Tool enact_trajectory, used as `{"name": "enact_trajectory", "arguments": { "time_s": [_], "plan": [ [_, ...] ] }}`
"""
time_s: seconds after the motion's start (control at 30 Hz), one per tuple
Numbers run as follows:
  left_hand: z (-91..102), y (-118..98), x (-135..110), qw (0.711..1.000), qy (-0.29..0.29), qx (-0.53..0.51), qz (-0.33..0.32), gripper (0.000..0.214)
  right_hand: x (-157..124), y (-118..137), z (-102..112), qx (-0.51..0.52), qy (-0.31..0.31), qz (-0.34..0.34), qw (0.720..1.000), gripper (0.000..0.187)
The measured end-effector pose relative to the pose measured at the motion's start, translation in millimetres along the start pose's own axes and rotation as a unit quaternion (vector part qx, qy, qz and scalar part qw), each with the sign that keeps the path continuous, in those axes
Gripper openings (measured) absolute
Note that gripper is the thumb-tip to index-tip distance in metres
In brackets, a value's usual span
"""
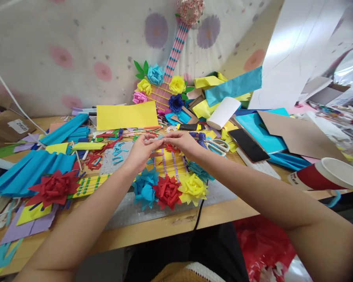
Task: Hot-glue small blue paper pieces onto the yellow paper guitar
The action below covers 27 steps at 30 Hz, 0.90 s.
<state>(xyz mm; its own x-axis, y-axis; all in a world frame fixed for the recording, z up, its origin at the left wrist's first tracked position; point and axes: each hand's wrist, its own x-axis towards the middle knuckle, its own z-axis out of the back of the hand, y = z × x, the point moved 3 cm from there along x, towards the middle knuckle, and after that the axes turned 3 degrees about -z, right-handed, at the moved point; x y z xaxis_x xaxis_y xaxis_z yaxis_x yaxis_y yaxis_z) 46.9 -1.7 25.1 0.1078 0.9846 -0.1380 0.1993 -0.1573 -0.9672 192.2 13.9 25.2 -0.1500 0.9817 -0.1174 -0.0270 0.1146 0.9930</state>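
Note:
My left hand (142, 150) and my right hand (184, 143) meet over the table with fingertips pinched. Between them is a small piece of light blue paper (160, 137), partly hidden by the fingers. Just below lies a yellow paper guitar (172, 166), its body under my hands and its neck (91, 185) running left beneath my left forearm. Along the body's near edge sit a blue paper flower (145, 188), a red paper flower (167, 192) and a yellow paper flower (193, 189). Another red paper flower (54, 188) marks the neck's end.
Scissors (219, 146) and a yellow-black cutter (190, 127) lie beyond my right hand. A phone (248, 145) and a paper cup (326, 174) are at right. Blue crepe paper (32, 172) spreads at left. A pink decorated guitar (174, 55) leans at the back.

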Motion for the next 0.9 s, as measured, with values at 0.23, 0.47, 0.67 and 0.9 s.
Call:
{"name": "enact_trajectory", "arguments": {
  "time_s": [0.23,0.47,0.67,0.9],
  "plan": [
    [1.7,0.0,2.8,1.000,-0.021,-0.010,-0.003,0.036,-0.2,-1.5,-0.2,0.014,-0.017,-0.028,0.999,0.029],
    [0.6,-0.5,1.1,0.997,-0.023,0.054,-0.040,0.044,-0.5,-3.4,2.3,-0.042,0.020,-0.047,0.998,0.029],
    [15.9,-5.8,11.3,0.967,0.045,0.241,-0.071,0.046,9.4,21.8,18.6,-0.278,0.101,0.050,0.954,0.042],
    [20.8,-28.1,7.0,0.879,0.077,0.464,-0.071,0.050,14.4,35.4,-16.8,-0.450,0.168,0.185,0.857,0.044]
  ]
}}
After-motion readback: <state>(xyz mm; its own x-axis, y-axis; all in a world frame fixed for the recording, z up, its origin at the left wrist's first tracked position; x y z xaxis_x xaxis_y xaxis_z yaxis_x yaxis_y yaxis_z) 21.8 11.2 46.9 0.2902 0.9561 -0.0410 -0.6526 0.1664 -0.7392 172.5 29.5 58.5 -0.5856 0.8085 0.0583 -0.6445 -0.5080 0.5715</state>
